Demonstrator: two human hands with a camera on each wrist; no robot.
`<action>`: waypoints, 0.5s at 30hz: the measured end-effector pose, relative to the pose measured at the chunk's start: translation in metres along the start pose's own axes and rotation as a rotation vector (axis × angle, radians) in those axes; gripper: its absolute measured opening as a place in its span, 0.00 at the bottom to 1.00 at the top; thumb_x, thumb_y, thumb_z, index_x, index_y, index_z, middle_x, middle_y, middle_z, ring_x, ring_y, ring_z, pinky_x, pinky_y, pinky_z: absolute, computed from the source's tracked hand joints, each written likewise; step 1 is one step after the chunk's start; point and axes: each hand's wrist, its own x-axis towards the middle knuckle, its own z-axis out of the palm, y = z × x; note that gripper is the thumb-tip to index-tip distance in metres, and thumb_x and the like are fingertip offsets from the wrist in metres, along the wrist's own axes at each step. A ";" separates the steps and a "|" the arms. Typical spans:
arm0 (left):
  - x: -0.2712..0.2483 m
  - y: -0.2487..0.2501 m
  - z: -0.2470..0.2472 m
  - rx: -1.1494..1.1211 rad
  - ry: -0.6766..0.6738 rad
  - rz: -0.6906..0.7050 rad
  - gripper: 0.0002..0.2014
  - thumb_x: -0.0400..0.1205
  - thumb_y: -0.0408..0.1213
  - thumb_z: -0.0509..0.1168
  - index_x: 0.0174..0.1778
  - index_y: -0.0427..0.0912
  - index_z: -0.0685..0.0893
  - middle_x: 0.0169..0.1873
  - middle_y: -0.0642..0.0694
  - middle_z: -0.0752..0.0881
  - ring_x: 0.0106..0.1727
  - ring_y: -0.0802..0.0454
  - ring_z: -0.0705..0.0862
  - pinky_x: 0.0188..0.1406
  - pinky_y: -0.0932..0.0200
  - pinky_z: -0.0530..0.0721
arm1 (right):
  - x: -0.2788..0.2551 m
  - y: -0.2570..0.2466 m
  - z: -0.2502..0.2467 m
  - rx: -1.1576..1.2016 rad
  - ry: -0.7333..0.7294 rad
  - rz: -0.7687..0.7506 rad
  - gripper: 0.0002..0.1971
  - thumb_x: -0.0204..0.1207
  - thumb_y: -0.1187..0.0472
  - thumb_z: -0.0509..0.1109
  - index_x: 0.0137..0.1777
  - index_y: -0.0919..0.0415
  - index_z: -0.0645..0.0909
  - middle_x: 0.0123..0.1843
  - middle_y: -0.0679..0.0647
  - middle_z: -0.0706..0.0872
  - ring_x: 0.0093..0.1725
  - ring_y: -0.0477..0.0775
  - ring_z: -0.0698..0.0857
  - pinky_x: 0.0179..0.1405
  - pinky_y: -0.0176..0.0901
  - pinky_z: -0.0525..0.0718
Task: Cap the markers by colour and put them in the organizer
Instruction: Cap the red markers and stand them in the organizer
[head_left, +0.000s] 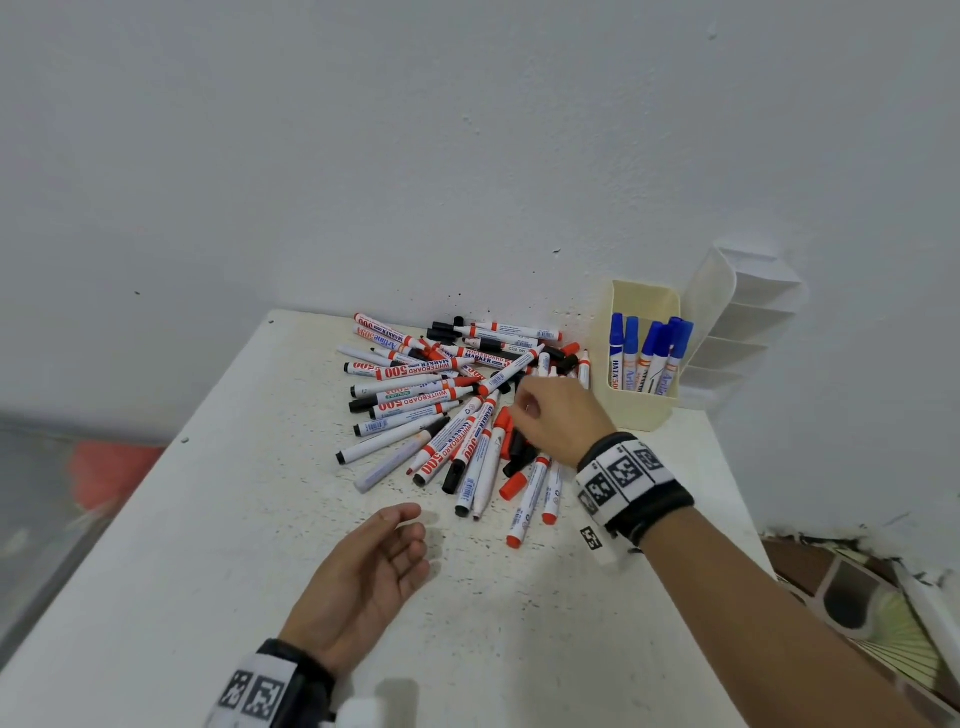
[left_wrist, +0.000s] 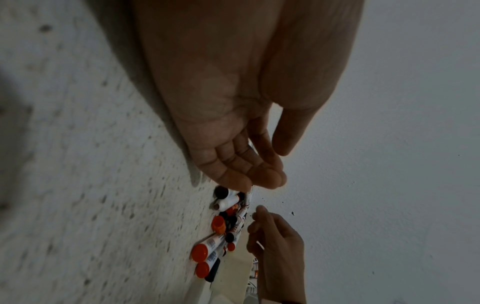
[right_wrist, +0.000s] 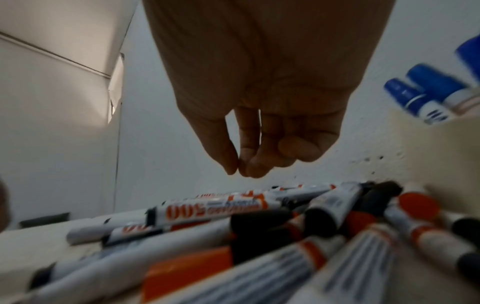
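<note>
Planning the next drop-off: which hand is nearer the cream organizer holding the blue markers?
Right. The right hand hovers over the marker pile, just left of the cream organizer. The left hand lies open on the table, well short of it.

A counter stands against a wall. A pile of markers and loose caps lies toward the counter's back, close to the wall. To the right of the pile, at the counter's back right corner, stands an organizer with several capped markers upright inside it. Behind and to the right of it, against the wall, sits a second, tiered organizer. The right hand hangs over the pile's right side, between pile and organizer. The left hand lies in front of the pile, nearer the person, apart from the markers.
</note>
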 end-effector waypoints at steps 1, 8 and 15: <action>0.000 0.000 0.000 0.001 -0.002 0.001 0.11 0.81 0.36 0.62 0.53 0.35 0.84 0.37 0.40 0.84 0.34 0.50 0.84 0.36 0.59 0.88 | 0.000 -0.006 0.007 -0.026 -0.061 0.004 0.11 0.82 0.52 0.62 0.39 0.53 0.77 0.36 0.49 0.83 0.37 0.49 0.82 0.42 0.45 0.84; 0.000 -0.001 -0.002 0.016 -0.012 0.006 0.11 0.80 0.36 0.62 0.54 0.35 0.84 0.37 0.40 0.84 0.34 0.50 0.84 0.35 0.59 0.88 | -0.007 -0.032 0.034 -0.234 -0.172 0.031 0.14 0.83 0.50 0.59 0.41 0.57 0.72 0.33 0.50 0.72 0.38 0.56 0.78 0.39 0.46 0.77; 0.001 0.000 -0.002 0.029 -0.018 0.010 0.11 0.81 0.36 0.62 0.55 0.35 0.83 0.36 0.40 0.84 0.33 0.51 0.85 0.34 0.59 0.89 | -0.011 -0.030 0.031 -0.217 -0.206 0.124 0.17 0.84 0.45 0.58 0.41 0.58 0.70 0.32 0.49 0.68 0.41 0.56 0.76 0.40 0.45 0.72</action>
